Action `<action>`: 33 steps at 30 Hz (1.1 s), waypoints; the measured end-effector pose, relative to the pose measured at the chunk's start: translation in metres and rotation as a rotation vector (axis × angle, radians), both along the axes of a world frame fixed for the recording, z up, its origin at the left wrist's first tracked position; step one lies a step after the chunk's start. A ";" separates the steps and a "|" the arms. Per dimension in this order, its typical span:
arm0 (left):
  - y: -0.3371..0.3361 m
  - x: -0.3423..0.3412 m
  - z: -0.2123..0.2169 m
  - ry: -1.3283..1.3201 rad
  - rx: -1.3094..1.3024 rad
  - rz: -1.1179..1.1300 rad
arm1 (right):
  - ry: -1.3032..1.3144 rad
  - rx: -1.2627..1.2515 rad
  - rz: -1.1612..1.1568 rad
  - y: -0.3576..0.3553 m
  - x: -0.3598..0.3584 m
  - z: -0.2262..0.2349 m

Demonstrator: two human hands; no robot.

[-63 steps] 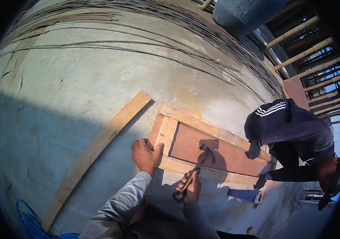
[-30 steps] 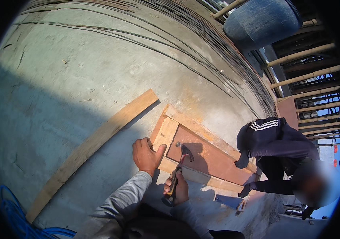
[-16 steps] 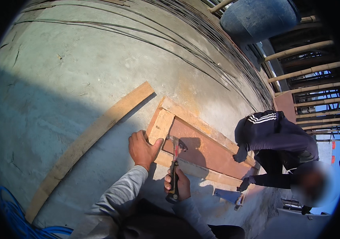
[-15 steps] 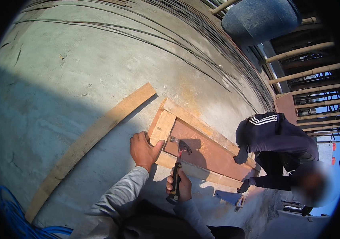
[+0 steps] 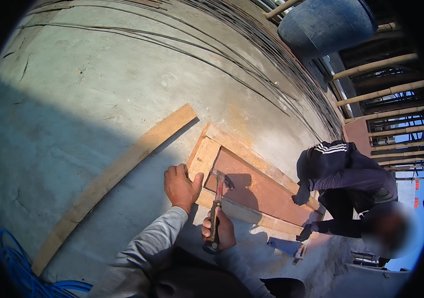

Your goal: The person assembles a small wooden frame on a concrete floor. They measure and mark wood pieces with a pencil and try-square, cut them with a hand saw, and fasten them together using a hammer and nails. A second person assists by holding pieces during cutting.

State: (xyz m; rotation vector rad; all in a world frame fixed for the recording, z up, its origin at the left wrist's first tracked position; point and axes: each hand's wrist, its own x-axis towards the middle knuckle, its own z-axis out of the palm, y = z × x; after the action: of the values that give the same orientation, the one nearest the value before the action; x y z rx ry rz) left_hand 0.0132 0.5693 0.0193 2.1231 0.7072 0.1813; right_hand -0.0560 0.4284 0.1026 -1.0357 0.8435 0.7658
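- I have the hammer (image 5: 218, 196) in view over the left end of the wooden frame (image 5: 244, 148), its head just beside the inner edge of the crosspiece (image 5: 204, 160); I can't tell whether metal touches wood.
- The right hand (image 5: 225, 232) is wrapped around the hammer's dark handle, below the red shaft.
- I see the left hand (image 5: 178, 188) gripping the frame's left end, thumb on the crosspiece, fingers bent against the outer edge.
- Inside the frame I make out a reddish-brown panel (image 5: 274, 201), partly in shadow.
- At the frame's far right end, a co-worker (image 5: 346, 169) in dark clothes bends over, both dark-gloved hands at its rails.
- A saw (image 5: 282, 245) with a blue blade lies on the floor near the lower glove.
- To the left I see a long plank (image 5: 105, 184) on the concrete floor (image 5: 73, 124), apart from the frame, and a coiled blue hose or cable (image 5: 21, 268) by its lower end.
- Farthest out, I have thin rods (image 5: 296, 68), a blue barrel (image 5: 327, 27) and bamboo poles (image 5: 375, 93).
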 end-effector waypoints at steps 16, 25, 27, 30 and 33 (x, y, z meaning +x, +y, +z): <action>-0.001 -0.001 -0.004 0.005 0.021 -0.001 | -0.068 0.102 0.047 0.000 0.003 0.000; 0.001 0.000 -0.003 -0.029 0.009 -0.020 | -0.069 0.142 0.054 -0.001 0.005 0.001; 0.001 0.000 -0.002 -0.002 0.018 -0.032 | -0.090 -0.014 -0.046 0.001 0.004 0.002; 0.001 -0.002 -0.001 -0.008 0.003 -0.019 | -0.109 0.008 -0.108 0.002 0.003 0.005; 0.003 0.000 -0.001 -0.001 0.005 -0.023 | -0.083 0.143 0.055 0.002 0.006 0.006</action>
State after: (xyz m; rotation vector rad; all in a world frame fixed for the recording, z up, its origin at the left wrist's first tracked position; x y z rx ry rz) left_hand 0.0131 0.5727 0.0187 2.1356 0.6819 0.1712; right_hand -0.0498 0.4301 0.1088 -0.9597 0.6824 0.8121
